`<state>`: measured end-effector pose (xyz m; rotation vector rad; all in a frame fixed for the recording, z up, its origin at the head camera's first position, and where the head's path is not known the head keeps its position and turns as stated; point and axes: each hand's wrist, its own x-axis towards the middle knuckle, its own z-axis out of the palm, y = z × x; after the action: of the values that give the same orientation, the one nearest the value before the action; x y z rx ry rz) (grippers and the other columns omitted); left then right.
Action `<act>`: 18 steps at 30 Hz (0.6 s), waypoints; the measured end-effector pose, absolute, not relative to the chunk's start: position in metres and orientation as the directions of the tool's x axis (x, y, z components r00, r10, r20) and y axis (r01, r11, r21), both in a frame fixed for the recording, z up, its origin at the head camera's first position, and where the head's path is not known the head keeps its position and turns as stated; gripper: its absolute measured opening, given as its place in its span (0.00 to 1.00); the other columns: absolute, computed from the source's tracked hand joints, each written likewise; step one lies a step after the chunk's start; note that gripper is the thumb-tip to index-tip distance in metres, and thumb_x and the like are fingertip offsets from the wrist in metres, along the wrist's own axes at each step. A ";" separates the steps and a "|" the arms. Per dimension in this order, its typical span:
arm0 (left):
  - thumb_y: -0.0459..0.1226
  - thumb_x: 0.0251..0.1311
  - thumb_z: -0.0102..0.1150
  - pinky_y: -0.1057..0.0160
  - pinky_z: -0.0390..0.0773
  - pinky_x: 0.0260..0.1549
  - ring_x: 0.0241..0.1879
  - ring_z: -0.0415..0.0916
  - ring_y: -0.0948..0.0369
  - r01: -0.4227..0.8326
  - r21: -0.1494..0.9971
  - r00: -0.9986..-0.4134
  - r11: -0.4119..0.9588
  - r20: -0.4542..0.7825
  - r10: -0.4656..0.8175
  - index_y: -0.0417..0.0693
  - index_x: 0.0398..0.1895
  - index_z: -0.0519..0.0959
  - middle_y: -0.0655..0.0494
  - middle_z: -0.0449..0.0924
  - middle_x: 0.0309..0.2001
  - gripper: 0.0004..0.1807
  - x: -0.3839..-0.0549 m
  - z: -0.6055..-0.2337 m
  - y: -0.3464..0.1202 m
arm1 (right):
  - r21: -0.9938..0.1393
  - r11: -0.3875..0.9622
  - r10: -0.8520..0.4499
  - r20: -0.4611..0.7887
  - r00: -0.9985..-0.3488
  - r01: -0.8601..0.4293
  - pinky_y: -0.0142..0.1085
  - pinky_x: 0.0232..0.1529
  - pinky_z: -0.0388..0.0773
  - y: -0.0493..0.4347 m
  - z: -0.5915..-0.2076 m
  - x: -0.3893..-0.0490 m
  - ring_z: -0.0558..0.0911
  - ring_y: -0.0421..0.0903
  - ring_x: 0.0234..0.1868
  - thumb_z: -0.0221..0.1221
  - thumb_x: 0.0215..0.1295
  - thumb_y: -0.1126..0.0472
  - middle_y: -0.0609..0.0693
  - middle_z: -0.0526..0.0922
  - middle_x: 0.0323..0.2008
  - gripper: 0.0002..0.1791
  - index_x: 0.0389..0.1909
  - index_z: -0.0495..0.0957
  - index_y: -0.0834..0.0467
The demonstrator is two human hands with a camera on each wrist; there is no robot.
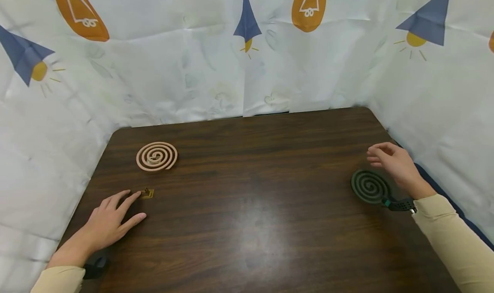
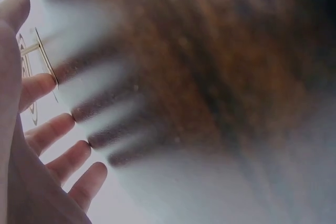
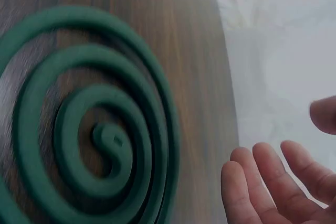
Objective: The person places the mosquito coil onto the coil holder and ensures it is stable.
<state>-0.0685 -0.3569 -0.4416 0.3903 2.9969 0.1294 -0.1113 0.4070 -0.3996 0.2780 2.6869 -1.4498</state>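
My left hand lies low over the left side of the table with its fingers spread. Its index fingertip touches a small gold-coloured metal coil stand, whose flat frame appears edge-on in the left wrist view. Just beyond sits a pale tan mosquito coil, flat on the tabletop. On the right, my right hand hovers beside and above a dark green mosquito coil, holding nothing. In the right wrist view the thumb stands apart from the gently bent fingers, and the green coil lies apart from them.
The brown wood-grain table has rounded far corners. A white printed cloth hangs along its back and both sides. A dark band runs by the right edge. Each wrist wears a black strap.
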 end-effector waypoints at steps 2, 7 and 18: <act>0.62 0.70 0.56 0.21 0.66 0.54 0.64 0.61 0.24 0.249 0.104 -0.960 0.963 -0.106 0.260 0.41 0.77 0.63 0.25 0.60 0.71 0.44 -0.069 -0.442 -0.356 | -0.804 0.562 0.117 -0.152 -0.981 0.192 0.24 0.44 0.84 0.410 -0.401 -0.109 0.83 0.22 0.41 0.52 0.79 0.41 0.23 0.78 0.42 0.32 0.66 0.68 0.65; 0.62 0.70 0.57 0.21 0.65 0.54 0.64 0.61 0.24 0.252 0.109 -0.959 0.962 -0.105 0.263 0.41 0.77 0.63 0.25 0.60 0.71 0.45 -0.070 -0.442 -0.356 | -0.743 0.640 0.086 -0.184 -0.979 0.195 0.23 0.42 0.82 0.417 -0.403 -0.105 0.82 0.21 0.41 0.54 0.77 0.40 0.25 0.79 0.44 0.34 0.68 0.69 0.64; 0.62 0.67 0.61 0.21 0.67 0.52 0.64 0.62 0.24 0.278 0.097 -0.952 0.956 -0.103 0.288 0.40 0.77 0.62 0.26 0.61 0.70 0.48 -0.073 -0.441 -0.355 | -0.597 0.778 0.022 -0.286 -0.958 0.196 0.62 0.57 0.74 0.424 -0.404 -0.096 0.72 0.69 0.68 0.58 0.73 0.36 0.71 0.74 0.68 0.40 0.70 0.67 0.64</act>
<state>-0.0727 -0.3548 -0.4407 0.4346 2.9913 0.1239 -0.0960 0.4245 -0.4040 0.1689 2.7077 -0.9520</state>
